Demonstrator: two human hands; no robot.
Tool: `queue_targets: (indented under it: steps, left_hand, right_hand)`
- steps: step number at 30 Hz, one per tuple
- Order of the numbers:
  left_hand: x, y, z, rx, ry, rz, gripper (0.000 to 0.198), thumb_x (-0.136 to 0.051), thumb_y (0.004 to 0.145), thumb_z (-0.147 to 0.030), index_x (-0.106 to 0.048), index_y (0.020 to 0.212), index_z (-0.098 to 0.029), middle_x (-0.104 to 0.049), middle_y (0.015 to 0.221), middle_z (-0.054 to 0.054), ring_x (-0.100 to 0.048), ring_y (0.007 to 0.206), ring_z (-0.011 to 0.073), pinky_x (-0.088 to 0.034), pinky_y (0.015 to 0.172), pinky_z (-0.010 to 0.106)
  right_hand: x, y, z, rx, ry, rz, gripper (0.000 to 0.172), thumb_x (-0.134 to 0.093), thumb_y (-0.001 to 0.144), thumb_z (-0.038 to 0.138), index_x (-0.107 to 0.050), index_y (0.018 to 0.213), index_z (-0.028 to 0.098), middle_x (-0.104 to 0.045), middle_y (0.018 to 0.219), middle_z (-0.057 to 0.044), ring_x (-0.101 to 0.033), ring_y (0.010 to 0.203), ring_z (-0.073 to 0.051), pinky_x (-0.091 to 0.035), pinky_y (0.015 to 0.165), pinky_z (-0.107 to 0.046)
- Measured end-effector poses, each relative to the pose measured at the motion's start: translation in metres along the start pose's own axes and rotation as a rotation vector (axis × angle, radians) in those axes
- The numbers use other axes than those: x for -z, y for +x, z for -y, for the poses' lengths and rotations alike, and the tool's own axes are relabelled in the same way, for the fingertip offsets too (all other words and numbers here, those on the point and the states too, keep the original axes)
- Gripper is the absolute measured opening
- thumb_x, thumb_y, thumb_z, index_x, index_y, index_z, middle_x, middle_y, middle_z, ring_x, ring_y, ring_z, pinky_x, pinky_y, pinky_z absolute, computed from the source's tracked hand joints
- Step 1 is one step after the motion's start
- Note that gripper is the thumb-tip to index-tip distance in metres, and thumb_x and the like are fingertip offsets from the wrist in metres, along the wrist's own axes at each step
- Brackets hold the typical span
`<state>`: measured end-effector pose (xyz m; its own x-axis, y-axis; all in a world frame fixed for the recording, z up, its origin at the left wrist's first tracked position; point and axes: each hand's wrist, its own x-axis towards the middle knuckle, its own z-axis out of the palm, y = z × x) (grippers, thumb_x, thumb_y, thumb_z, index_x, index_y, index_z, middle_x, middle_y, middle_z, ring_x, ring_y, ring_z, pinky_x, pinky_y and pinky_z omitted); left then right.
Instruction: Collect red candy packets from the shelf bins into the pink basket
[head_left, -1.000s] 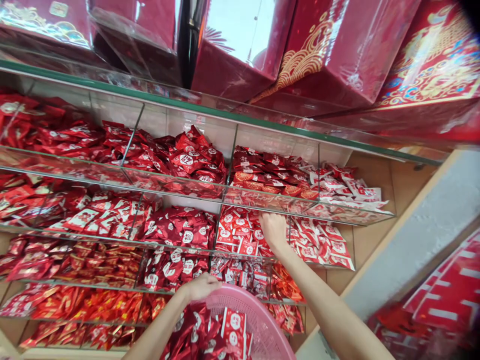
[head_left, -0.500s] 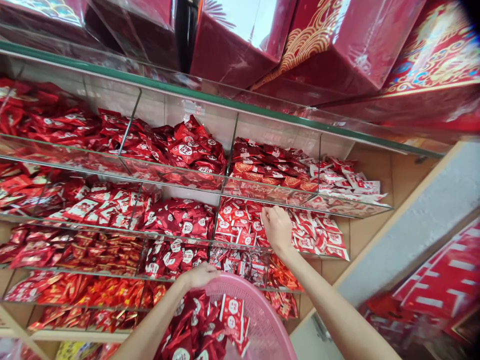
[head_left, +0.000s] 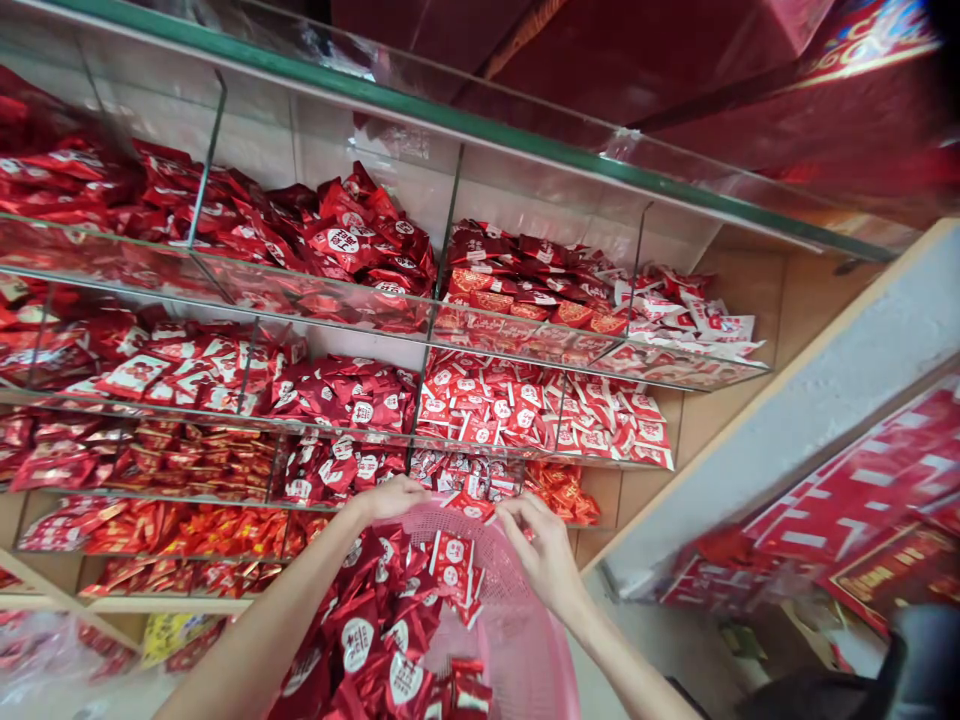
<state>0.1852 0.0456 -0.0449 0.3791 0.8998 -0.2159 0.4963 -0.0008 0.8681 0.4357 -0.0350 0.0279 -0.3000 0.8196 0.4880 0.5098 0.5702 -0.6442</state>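
Note:
A pink plastic basket (head_left: 529, 640) hangs below the shelves, partly filled with dark red packets (head_left: 360, 640) with white round labels and a few brighter red-and-white packets (head_left: 452, 565). My left hand (head_left: 394, 497) is closed on the basket's far rim. Over the right side of the rim, my right hand (head_left: 531, 535) pinches a small red-and-white candy packet (head_left: 471, 507) by its end. Just behind it, the shelf bin holds similar red-and-white packets (head_left: 484, 405).
Tiered glass-fronted shelves carry several compartments of red packets (head_left: 360, 235). A thick glass shelf edge (head_left: 450, 125) runs overhead, with large red boxes (head_left: 637, 90) above it. At right are a wall (head_left: 847, 345) and red printed goods (head_left: 862, 500).
My right hand has come down from the shelf bin to the basket's rim with a packet in its fingers. My left hand still holds the basket. The view has tilted downward.

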Motion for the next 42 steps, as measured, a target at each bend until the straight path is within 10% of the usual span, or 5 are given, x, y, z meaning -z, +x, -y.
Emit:
queue_targets:
  steps: [10,32,42]
  left_hand:
    - [-0.001,0.001,0.001,-0.037,0.083,-0.006,0.047,-0.045,0.071,-0.060,-0.058,0.065,-0.015,-0.050,0.060,-0.002,-0.041,0.059,0.0120,-0.031,0.056,0.022]
    - [-0.005,0.003,-0.001,-0.041,0.115,-0.018,0.046,-0.040,0.070,-0.062,-0.035,0.054,-0.019,-0.031,0.054,-0.005,-0.029,0.053,0.0101,-0.025,0.052,0.024]
    - [-0.005,0.000,-0.007,-0.038,0.123,-0.022,0.044,-0.040,0.070,-0.060,-0.037,0.053,-0.019,-0.031,0.054,-0.004,-0.029,0.053,0.0110,-0.024,0.053,0.024]
  right_hand:
    - [-0.052,-0.032,-0.043,-0.347,0.384,-0.013,0.031,-0.047,0.084,0.043,-0.057,0.074,0.017,-0.055,0.069,-0.001,-0.049,0.066,-0.014,-0.040,0.063,-0.024]
    - [-0.084,-0.055,-0.069,-0.420,0.319,0.149,0.041,-0.047,0.081,0.049,-0.047,0.055,0.017,-0.042,0.052,0.004,-0.039,0.052,-0.011,-0.031,0.052,-0.023]
    - [-0.081,-0.055,-0.069,-0.491,0.434,0.057,0.037,-0.051,0.079,0.050,-0.061,0.072,0.015,-0.061,0.069,-0.003,-0.053,0.068,-0.018,-0.041,0.066,-0.027]
